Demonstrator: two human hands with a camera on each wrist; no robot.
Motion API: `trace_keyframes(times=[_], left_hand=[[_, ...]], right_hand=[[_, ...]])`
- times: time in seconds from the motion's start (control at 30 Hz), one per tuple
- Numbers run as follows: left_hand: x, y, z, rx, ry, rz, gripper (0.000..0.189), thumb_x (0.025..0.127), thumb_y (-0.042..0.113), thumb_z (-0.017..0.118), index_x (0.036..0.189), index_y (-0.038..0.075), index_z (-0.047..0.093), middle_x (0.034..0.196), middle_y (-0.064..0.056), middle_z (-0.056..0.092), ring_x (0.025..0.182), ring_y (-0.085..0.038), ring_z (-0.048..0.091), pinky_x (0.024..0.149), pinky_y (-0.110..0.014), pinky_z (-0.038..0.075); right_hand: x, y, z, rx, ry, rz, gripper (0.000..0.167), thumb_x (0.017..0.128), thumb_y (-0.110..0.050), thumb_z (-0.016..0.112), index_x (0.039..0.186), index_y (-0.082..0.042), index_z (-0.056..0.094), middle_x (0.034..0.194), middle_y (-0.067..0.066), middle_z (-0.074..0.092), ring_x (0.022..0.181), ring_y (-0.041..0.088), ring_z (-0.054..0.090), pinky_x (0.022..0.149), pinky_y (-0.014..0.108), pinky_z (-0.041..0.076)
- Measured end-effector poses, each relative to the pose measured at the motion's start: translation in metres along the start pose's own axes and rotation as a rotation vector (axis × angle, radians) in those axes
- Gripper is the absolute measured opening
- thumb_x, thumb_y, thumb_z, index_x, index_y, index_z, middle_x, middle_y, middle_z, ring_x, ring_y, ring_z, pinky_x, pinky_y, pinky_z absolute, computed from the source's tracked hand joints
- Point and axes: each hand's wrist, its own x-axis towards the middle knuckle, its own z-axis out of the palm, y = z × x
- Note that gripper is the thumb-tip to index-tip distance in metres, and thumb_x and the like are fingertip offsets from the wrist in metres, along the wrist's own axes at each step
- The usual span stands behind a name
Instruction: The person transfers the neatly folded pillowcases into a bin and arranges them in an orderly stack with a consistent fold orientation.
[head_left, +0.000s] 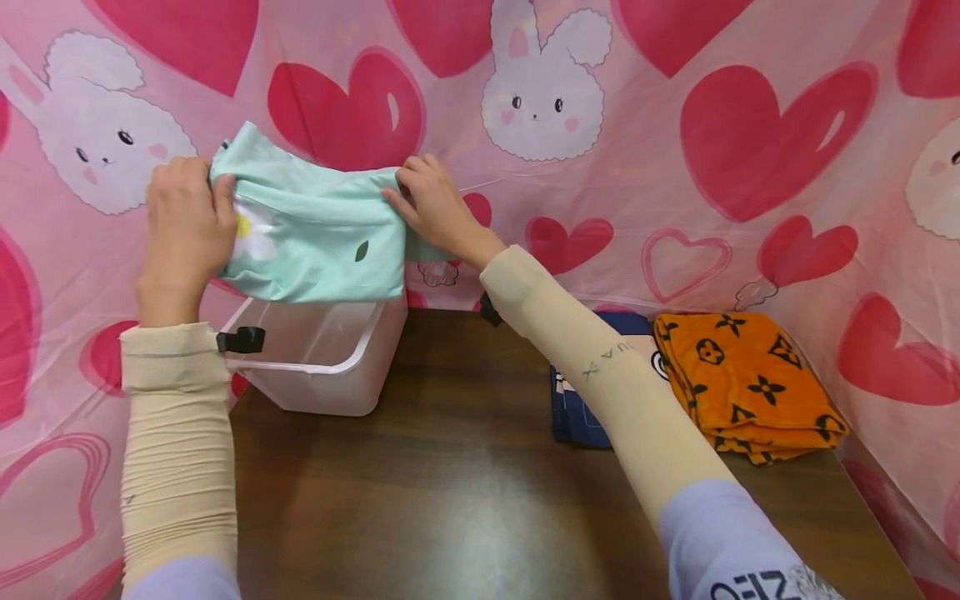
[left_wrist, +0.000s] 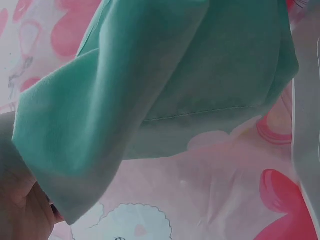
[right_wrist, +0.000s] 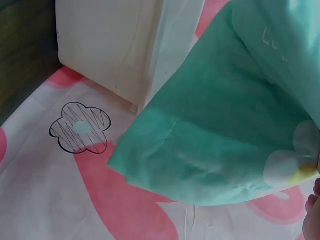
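A mint-green cloth (head_left: 322,242) with a white daisy and a dark leaf print hangs between both hands above a white plastic bin (head_left: 330,392). My left hand (head_left: 187,221) pinches its left end, thumb in front. At its upper right corner my right hand (head_left: 438,204) pinches the fabric between thumb and fingers. In the left wrist view, the cloth (left_wrist: 150,90) hangs in loose folds beside part of the left hand (left_wrist: 25,210). The right wrist view has the cloth (right_wrist: 200,140) in front of the bin wall (right_wrist: 105,45), with only some fingertips (right_wrist: 312,210) at the edge.
On the right of the brown wooden table (head_left: 450,483) lies a folded orange cloth (head_left: 750,383) with black motifs. Beside it is a dark blue folded cloth (head_left: 577,417), partly behind the right forearm. A pink sheet (head_left: 637,192) with hearts and rabbits hangs around the table.
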Motion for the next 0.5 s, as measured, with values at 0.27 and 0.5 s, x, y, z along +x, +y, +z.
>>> trace_keyframes(times=[0.27, 0.5], left_hand=[[0.002, -0.011, -0.006, 0.023, -0.008, -0.042, 0.039, 0.105, 0.019, 0.042, 0.107, -0.019, 0.049, 0.102, -0.039, 0.049, 0.105, -0.062, 0.04, 0.095, -0.066, 0.027], [0.003, -0.019, -0.009, 0.026, -0.014, -0.072, 0.039, 0.105, 0.019, 0.041, 0.109, -0.019, 0.05, 0.102, -0.039, 0.048, 0.105, -0.062, 0.039, 0.096, -0.065, 0.027]], right_hand=[[0.014, -0.007, 0.001, -0.031, -0.062, -0.005, 0.031, 0.1, -0.035, 0.062, 0.108, -0.005, 0.068, 0.103, 0.009, 0.061, 0.097, 0.018, 0.051, 0.089, 0.027, 0.042], [0.021, -0.012, 0.006, -0.011, -0.094, 0.002, 0.033, 0.099, -0.035, 0.064, 0.112, -0.005, 0.068, 0.106, 0.008, 0.062, 0.099, 0.018, 0.052, 0.09, 0.025, 0.041]])
